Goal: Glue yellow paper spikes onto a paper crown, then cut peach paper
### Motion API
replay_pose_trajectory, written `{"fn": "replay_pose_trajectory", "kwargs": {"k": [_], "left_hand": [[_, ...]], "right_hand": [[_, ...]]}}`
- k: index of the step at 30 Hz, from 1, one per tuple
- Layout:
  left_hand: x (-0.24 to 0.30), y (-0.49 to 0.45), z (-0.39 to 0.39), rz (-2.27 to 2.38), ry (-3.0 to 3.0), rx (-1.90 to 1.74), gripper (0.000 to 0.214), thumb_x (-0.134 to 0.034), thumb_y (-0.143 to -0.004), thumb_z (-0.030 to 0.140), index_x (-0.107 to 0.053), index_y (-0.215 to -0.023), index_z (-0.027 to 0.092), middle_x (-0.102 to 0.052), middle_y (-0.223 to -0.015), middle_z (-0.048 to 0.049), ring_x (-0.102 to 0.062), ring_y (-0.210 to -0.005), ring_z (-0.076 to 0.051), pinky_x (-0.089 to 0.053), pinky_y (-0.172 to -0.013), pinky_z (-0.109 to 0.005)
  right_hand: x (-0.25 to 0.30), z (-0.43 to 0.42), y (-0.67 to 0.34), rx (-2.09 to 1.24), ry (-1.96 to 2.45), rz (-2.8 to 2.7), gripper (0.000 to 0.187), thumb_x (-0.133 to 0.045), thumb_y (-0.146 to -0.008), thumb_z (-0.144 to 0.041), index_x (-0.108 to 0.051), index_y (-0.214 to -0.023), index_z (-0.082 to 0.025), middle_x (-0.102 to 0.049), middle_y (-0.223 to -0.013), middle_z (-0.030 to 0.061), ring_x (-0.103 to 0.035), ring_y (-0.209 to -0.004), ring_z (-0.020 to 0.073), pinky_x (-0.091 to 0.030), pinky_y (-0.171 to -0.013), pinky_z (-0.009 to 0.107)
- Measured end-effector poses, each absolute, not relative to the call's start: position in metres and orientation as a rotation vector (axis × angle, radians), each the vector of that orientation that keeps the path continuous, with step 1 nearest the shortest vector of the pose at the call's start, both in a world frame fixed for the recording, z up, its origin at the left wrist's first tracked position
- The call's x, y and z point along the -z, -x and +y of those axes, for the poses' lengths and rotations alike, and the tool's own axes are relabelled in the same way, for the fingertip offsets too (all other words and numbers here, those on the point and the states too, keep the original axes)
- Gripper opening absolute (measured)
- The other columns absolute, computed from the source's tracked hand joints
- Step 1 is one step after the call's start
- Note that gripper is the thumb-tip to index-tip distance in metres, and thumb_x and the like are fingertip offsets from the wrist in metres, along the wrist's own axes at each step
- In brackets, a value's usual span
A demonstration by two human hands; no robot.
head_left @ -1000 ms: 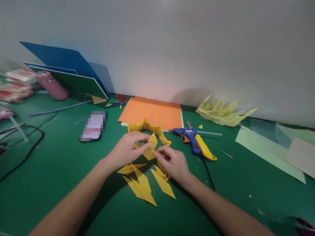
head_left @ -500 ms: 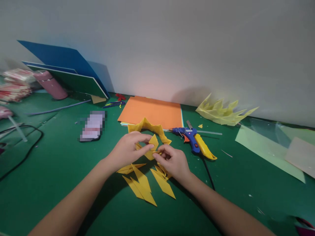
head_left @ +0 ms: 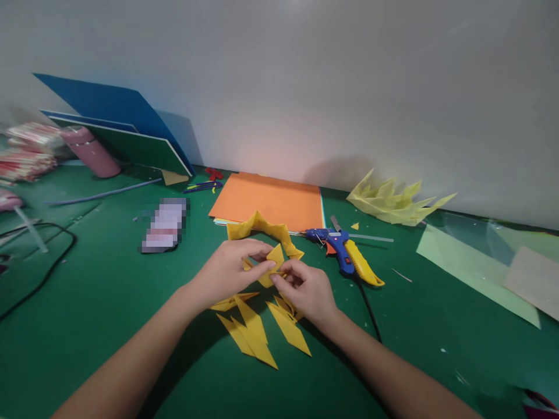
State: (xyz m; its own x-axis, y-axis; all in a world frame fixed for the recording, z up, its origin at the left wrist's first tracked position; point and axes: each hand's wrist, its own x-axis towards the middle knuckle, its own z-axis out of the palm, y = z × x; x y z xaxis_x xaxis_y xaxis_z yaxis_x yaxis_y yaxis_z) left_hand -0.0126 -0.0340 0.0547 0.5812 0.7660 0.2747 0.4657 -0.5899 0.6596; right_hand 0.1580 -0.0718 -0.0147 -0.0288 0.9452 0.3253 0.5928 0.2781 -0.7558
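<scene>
Between my two hands is a folded yellow paper piece (head_left: 275, 256), its pointed tip showing above the fingers. My left hand (head_left: 233, 265) pinches it from the left with thumb and fingertips. From the right, my right hand (head_left: 308, 288) pinches its lower edge; part of the fold is hidden behind the fingers. Just beyond the hands stands a zigzag strip of joined yellow paper folds (head_left: 257, 226). Nearer to me, several loose yellow folded paper pieces (head_left: 251, 334) lie on the green table (head_left: 174, 372), some partly under my hands.
Right of the hands lie a blue glue gun (head_left: 343, 256) and a yellow utility knife (head_left: 364, 266). Orange paper sheets (head_left: 268, 201) are behind. A pale yellow paper crown (head_left: 399, 203) and green sheets (head_left: 471, 270) sit right; a phone (head_left: 165, 226) and pink bottle (head_left: 94, 154) left.
Both hands stay almost in place. The yellow piece between them has tilted slightly, and the fingertips have shifted a little on it. The view has moved very slightly.
</scene>
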Motion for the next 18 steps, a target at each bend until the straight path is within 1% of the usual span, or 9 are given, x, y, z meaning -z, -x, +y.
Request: {"fn": "replay_pose_trajectory", "kwargs": {"k": [4, 11, 18], "left_hand": [[-0.0544, 0.012, -0.0338, 0.966, -2.258, -0.743, 0.008, -0.056, -0.083, 0.019, -0.063, -0.078, 0.018, -0.065, -0.075, 0.001, -0.058, -0.067, -0.01, -0.046, -0.064, -0.021], [-0.0539, 0.0103, -0.036, 0.989, -2.214, -0.714, 0.013, -0.054, -0.082, 0.016, -0.059, -0.069, 0.017, -0.062, -0.072, 0.0015, -0.056, -0.065, -0.01, -0.045, -0.063, -0.022], [-0.0511, 0.0117, -0.0358, 0.989, -2.252, -0.71, 0.007, -0.056, -0.081, 0.018, -0.06, -0.074, 0.018, -0.062, -0.073, 0.0015, -0.057, -0.067, -0.011, -0.045, -0.063, -0.023]], "right_hand": [[0.0118, -0.072, -0.1575, -0.546, 1.412, -1.727, 0.021, -0.057, -0.075, -0.038, -0.058, -0.065, -0.02, -0.052, -0.044, -0.006, -0.045, -0.038, 0.0079, -0.031, -0.041, 0.018], [0.0106, -0.0715, -0.1577, -0.563, 1.41, -1.729, 0.021, -0.057, -0.075, -0.038, -0.058, -0.065, -0.02, -0.052, -0.044, -0.0058, -0.045, -0.038, 0.0078, -0.03, -0.041, 0.019], [0.0106, -0.0713, -0.1583, -0.575, 1.437, -1.72, 0.023, -0.057, -0.075, -0.04, -0.057, -0.063, -0.02, -0.052, -0.043, -0.0056, -0.045, -0.038, 0.0081, -0.03, -0.041, 0.018]]}}
